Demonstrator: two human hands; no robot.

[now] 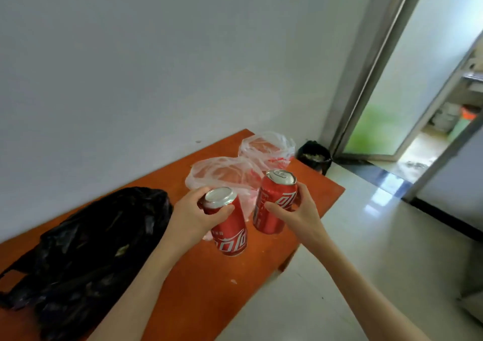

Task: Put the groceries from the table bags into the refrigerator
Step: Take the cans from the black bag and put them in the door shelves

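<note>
Orange worktop (pixel 183 288) against a white wall. Left hand (pixel 194 216) grip clamped on one red can (pixel 230 232); right hand (pixel 295 210) clamped on a second can (pixel 273 204), both above the worktop before two clear bags (pixel 227 173). Refrigerator not visible. Risk: slick can sides slipping in one-handed carry.

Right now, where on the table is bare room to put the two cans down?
Bare table lies between the black bag and the near right edge. Crowded: the far corner, where two clear bags sit behind the cans.
</note>
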